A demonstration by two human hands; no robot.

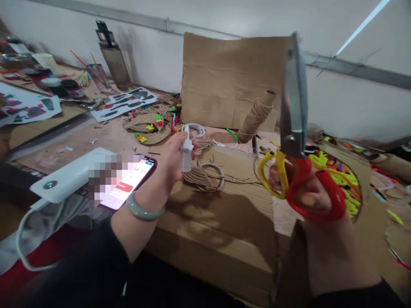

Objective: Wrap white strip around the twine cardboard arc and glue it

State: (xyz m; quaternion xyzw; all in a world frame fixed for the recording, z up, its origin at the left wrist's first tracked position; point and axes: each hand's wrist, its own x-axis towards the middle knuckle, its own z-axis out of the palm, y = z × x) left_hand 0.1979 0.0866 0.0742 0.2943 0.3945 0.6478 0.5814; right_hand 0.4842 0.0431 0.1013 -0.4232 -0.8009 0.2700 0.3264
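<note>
My left hand (173, 156) is closed around a small clear plastic bottle (186, 156) with a pointed white tip. My right hand (313, 194) has its fingers through the handles of large scissors (293, 141), one loop yellow and one red, with the blades pointing up. Just beyond my left hand, brown twine strands (201, 171) lie on cardboard (224, 214), with a pale ring (221, 173) among them. A cone wound with twine (257, 119) leans behind, in front of an upright cardboard sheet (224, 81).
A lit phone (128, 184) and a white device with a cable (73, 173) lie at the left. Farther back are a tall bottle (115, 64), paint jars (72, 88) and printed paper (125, 102). Yellow and orange fuzzy strips (348, 188) lie at the right.
</note>
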